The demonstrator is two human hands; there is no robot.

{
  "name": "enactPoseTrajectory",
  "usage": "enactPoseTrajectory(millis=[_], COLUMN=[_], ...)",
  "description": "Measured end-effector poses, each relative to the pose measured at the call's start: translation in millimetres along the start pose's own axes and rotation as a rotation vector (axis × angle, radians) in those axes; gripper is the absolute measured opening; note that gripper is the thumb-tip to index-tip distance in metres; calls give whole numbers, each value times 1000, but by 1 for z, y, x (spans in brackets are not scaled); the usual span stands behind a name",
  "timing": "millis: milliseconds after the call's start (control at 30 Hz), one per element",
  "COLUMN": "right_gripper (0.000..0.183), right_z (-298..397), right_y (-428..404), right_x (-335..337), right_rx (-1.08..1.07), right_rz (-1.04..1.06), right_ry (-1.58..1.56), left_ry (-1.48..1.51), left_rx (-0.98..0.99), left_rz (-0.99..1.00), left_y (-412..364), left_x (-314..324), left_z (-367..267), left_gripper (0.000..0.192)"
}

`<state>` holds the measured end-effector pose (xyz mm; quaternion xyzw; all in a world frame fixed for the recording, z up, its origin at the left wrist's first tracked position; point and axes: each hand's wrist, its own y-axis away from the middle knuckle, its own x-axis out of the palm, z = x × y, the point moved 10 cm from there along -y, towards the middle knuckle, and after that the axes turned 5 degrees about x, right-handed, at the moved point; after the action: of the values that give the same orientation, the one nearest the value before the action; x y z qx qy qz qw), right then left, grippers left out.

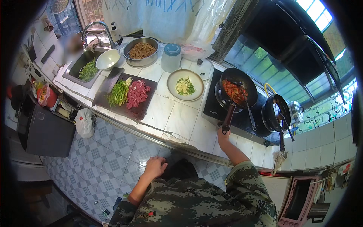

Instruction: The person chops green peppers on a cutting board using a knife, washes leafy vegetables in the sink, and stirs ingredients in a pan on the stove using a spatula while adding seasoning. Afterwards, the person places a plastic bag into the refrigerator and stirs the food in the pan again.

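Note:
My right hand [223, 136] reaches to the front edge of a black gas stove [210, 99], its fingers on a dark stove knob [219, 124]. The end of the wok's brown handle [228, 120] overlaps the fingers and partly hides them. In the black wok [251, 82] lies a chopped red mixture [233, 91], with a metal spoon [250, 115] resting in it, its handle over the rim. My left hand [155, 167] hangs in front of my body, away from the counter, fingers loosely curled around nothing.
A plate [173, 95] holds chopped garlic and greens. Sliced raw meat [139, 93] and green peppers [118, 93] lie on a dark cutting board [139, 114] beside a cleaver [107, 86]. Behind stand a steel pot [141, 63] and jar [171, 61]. A second pan [270, 113] is at right.

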<state>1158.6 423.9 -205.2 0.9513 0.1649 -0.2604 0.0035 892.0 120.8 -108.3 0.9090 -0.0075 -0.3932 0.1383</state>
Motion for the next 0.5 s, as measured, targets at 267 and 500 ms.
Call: enactPoseTrajectory(millis=[267,500], right_gripper=[5,5], right_z=[1,9], right_y=[-3,-5], right_x=[-7,13], right_rx=[26,96], right_rz=[-109,-37], right_ry=[-73,-249], left_ry=[-7,-6], left_rx=[-10,-12], left_rz=[-5,-34], left_y=[5,10], left_x=[-4,-7], left_z=[-1,5], left_gripper=[29,29])
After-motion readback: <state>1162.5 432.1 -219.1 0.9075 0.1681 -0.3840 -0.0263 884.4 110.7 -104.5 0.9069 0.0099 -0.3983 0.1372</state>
